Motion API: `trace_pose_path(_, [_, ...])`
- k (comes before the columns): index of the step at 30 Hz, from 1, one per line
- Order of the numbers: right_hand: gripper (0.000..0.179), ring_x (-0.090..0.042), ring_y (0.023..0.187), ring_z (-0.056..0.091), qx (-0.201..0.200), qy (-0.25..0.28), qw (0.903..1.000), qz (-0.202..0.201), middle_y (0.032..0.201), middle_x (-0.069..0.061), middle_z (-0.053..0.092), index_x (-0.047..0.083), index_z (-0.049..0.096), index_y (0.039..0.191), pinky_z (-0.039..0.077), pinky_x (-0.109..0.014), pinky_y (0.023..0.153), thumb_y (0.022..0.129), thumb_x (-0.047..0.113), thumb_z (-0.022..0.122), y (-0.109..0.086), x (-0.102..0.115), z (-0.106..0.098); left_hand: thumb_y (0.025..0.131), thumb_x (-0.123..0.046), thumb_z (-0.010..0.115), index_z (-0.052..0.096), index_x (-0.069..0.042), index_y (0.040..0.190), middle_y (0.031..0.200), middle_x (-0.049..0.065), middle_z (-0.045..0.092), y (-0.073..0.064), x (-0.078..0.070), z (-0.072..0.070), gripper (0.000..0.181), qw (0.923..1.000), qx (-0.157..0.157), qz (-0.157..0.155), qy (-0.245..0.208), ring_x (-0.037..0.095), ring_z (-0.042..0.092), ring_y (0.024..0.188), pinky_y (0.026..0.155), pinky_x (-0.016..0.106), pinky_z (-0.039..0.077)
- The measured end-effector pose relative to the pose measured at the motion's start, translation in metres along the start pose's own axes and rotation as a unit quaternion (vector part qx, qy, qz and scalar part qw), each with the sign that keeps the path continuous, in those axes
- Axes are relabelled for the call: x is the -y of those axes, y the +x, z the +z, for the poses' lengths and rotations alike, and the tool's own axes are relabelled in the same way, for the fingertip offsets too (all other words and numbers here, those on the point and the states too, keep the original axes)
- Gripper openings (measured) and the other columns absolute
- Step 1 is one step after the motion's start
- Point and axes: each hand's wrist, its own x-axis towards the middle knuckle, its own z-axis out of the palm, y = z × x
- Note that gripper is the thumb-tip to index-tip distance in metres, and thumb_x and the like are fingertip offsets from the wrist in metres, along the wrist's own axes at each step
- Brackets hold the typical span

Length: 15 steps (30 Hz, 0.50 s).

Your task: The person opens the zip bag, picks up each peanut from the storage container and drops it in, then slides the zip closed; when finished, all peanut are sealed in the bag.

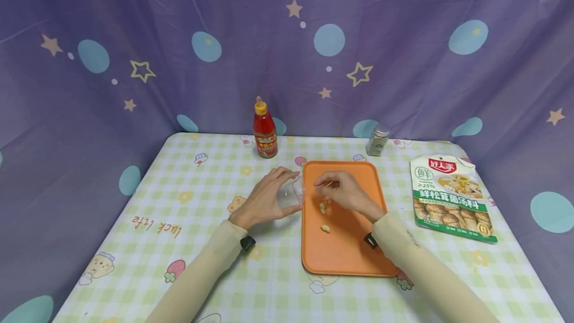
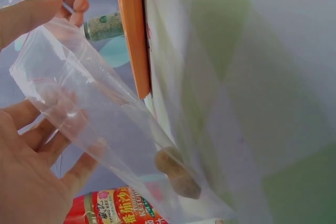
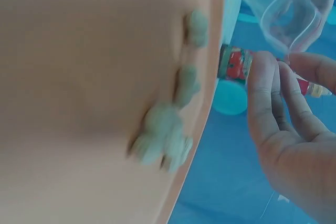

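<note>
My left hand grips a clear plastic zip bag at the tray's left edge, thumb and fingers spread around its mouth. One peanut lies low inside the bag in the left wrist view. Close to that mouth, over the orange tray, is my right hand; its fingers are fairly straight, thumb near the fingertips, and nothing shows between them. Several unshelled peanuts lie along one side of the tray, one peanut set a little apart. The right hand partly covers the tray's far part.
A red sauce bottle with a yellow cap stands behind the left hand. Beyond the tray is a small seasoning jar. A green and white food pouch lies to the right. A checked cloth covers the table, with a purple curtain around it.
</note>
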Motion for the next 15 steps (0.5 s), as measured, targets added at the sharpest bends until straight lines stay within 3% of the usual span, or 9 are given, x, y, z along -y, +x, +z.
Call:
trace_pose_path(3, [0.023, -0.04, 0.084, 0.073, -0.006, -0.002, 0.9998, 0.019, 0.111, -0.019, 0.073, 0.0, 0.074, 0.116, 0.054, -0.032, 0.055, 0.101, 0.017, 0.07, -0.004, -0.008, -0.007, 0.08, -0.046, 0.088, 0.061, -0.013, 0.144, 0.138, -0.002, 0.059, 0.0, 0.0, 0.0, 0.078, 1.0, 0.002, -0.004, 0.001, 0.021, 0.055, 0.132, 0.111, 0.051, 0.049])
trace_pose_path(5, [0.022, -0.04, 0.081, 0.074, -0.009, -0.005, 0.9994, 0.032, 0.109, -0.02, 0.073, 0.001, 0.074, 0.115, 0.054, -0.033, 0.053, 0.1, 0.017, 0.07, -0.008, -0.012, -0.012, 0.08, -0.046, 0.089, 0.061, -0.013, 0.144, 0.139, -0.002, 0.059, -0.001, 0.0, 0.0, 0.078, 1.0, 0.002, -0.004, 0.002, 0.021, 0.055, 0.132, 0.111, 0.051, 0.049])
trace_pose_path(9, [0.021, -0.037, 0.085, 0.074, -0.015, -0.025, 0.9988, 0.04, 0.108, -0.019, 0.073, 0.001, 0.074, 0.114, 0.061, -0.042, 0.067, 0.1, 0.017, 0.071, -0.017, -0.02, -0.023, 0.079, -0.046, 0.089, 0.061, -0.014, 0.145, 0.139, -0.002, 0.058, -0.001, 0.001, 0.0, 0.078, 1.0, 0.0, 0.001, 0.003, 0.022, 0.055, 0.132, 0.111, 0.051, 0.049])
trace_pose_path(15, [0.015, -0.027, 0.088, 0.074, -0.021, -0.075, 0.9969, 0.014, 0.105, -0.015, 0.076, 0.002, 0.076, 0.109, 0.06, -0.031, 0.074, 0.098, 0.011, 0.072, -0.027, -0.034, -0.035, 0.08, -0.048, 0.087, 0.06, -0.015, 0.146, 0.139, -0.002, 0.058, -0.001, 0.001, 0.0, 0.078, 1.0, 0.006, 0.0, 0.006, 0.021, 0.055, 0.132, 0.111, 0.051, 0.049])
